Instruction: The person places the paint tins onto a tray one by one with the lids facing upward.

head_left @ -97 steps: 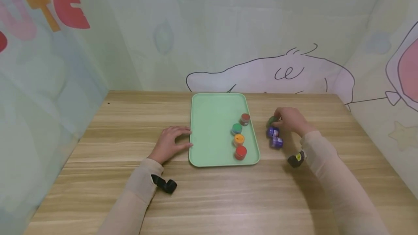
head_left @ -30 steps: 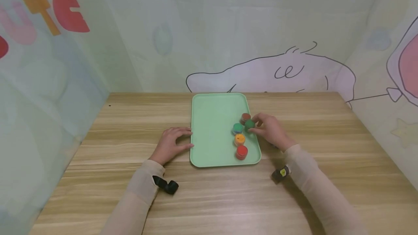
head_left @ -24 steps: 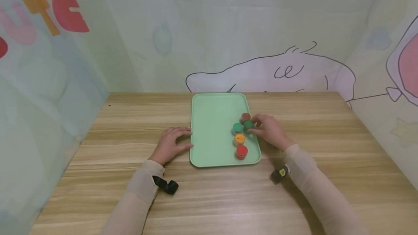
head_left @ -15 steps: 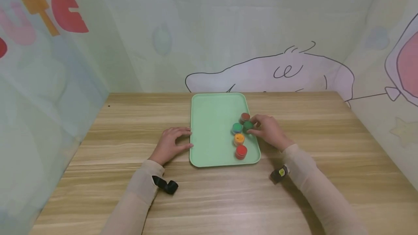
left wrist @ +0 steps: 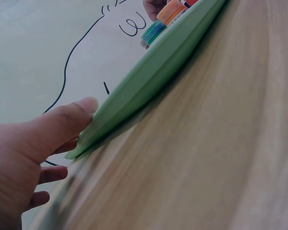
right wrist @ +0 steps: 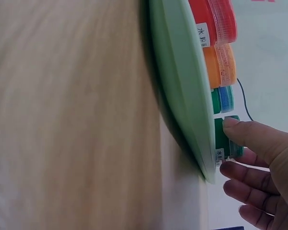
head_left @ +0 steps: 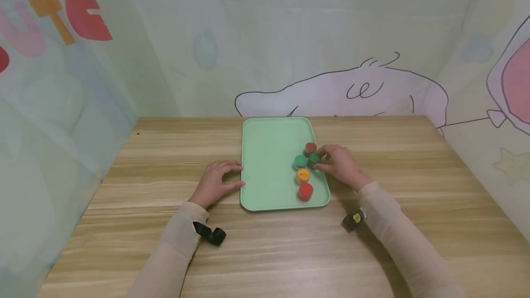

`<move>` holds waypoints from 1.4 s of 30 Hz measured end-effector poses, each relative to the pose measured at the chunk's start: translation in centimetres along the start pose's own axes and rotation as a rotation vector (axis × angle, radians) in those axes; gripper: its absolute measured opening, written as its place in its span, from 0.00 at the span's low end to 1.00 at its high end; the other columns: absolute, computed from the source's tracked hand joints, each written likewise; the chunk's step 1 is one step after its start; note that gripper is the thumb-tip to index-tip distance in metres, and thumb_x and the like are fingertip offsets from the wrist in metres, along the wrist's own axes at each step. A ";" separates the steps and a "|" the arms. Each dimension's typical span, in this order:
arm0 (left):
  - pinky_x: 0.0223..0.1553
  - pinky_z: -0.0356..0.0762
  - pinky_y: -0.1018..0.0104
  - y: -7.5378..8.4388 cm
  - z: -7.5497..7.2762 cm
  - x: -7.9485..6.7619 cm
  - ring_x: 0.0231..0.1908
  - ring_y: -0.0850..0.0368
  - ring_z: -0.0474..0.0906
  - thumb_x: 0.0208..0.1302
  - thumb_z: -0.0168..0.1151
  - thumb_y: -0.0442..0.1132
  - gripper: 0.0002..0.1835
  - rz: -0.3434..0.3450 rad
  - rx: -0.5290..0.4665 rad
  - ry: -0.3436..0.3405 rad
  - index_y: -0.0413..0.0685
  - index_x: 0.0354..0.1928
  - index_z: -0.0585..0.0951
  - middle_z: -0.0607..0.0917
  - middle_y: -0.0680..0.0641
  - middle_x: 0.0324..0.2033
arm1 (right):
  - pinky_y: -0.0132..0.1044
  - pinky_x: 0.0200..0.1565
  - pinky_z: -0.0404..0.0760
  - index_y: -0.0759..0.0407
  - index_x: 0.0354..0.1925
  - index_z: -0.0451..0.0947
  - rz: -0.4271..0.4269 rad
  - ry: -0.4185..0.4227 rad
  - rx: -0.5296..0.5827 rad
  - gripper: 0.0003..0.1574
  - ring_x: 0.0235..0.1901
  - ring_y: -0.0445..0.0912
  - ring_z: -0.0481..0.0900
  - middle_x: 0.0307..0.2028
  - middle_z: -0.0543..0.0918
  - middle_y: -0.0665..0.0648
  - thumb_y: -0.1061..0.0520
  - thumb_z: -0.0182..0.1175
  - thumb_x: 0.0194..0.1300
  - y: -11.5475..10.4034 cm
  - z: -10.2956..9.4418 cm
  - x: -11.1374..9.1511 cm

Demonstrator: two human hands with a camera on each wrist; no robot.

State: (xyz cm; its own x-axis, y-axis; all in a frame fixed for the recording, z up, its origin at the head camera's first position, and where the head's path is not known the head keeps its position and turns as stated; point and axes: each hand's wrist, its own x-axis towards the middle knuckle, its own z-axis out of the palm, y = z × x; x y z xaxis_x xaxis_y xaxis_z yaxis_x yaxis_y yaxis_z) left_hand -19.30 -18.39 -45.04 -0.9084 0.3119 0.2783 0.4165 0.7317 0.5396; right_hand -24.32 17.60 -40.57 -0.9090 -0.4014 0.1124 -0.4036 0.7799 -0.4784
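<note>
My right hand (head_left: 341, 164) pinches a dark green paint jar (head_left: 314, 159) between thumb and fingers, at the right side of the light green tray (head_left: 269, 151). In the right wrist view this jar (right wrist: 222, 139) is upright, its base at the tray's surface. Around it stand a brown jar (head_left: 310, 148), a teal-green jar (head_left: 300, 162), an orange jar (head_left: 302, 175) and a red jar (head_left: 305, 191). With relaxed fingers, my left hand (head_left: 213, 183) touches the tray's left edge; the left wrist view has its thumb (left wrist: 86, 106) at the rim.
The tray lies on a wood-grain table (head_left: 265, 252). A printed cloth backdrop (head_left: 265, 45) rises behind the table and at both sides. At the bottom of the right wrist view shows a dark blue-purple edge (right wrist: 230, 228).
My right hand has carried the dark green jar leftward from the table onto the tray and lowered it. Two purple jars beside the tray have become hidden behind that hand. The left hand stayed put.
</note>
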 end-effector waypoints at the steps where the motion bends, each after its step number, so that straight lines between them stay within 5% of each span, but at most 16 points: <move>1: 0.67 0.60 0.42 0.0 0.0 0.0 0.61 0.45 0.72 0.54 0.72 0.49 0.24 0.000 0.000 -0.001 0.50 0.53 0.82 0.81 0.47 0.58 | 0.50 0.51 0.75 0.59 0.44 0.81 -0.003 -0.001 -0.001 0.19 0.43 0.52 0.79 0.43 0.86 0.57 0.52 0.70 0.57 0.0 -0.1 0.0; 13: 0.67 0.59 0.42 0.0 0.0 0.0 0.61 0.44 0.72 0.54 0.71 0.49 0.24 -0.001 -0.003 -0.001 0.50 0.53 0.82 0.80 0.46 0.58 | 0.51 0.49 0.78 0.64 0.47 0.81 -0.007 -0.002 -0.066 0.23 0.43 0.55 0.81 0.45 0.85 0.62 0.51 0.68 0.58 0.3 -1.2 -0.3; 42: 0.67 0.59 0.42 0.1 0.0 0.0 0.61 0.44 0.72 0.54 0.71 0.48 0.24 -0.002 -0.026 -0.002 0.50 0.53 0.82 0.80 0.46 0.59 | 0.52 0.46 0.81 0.68 0.42 0.82 -0.023 -0.068 -0.244 0.16 0.39 0.57 0.83 0.40 0.87 0.65 0.59 0.68 0.57 2.1 -4.4 -1.7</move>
State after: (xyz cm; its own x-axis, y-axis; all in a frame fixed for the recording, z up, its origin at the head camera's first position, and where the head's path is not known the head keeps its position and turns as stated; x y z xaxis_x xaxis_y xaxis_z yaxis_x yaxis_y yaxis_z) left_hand -19.26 -18.29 -45.01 -0.9092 0.3120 0.2758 0.4157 0.7164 0.5602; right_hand -24.14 22.05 -37.96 -0.8934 -0.4455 0.0578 -0.4449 0.8596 -0.2511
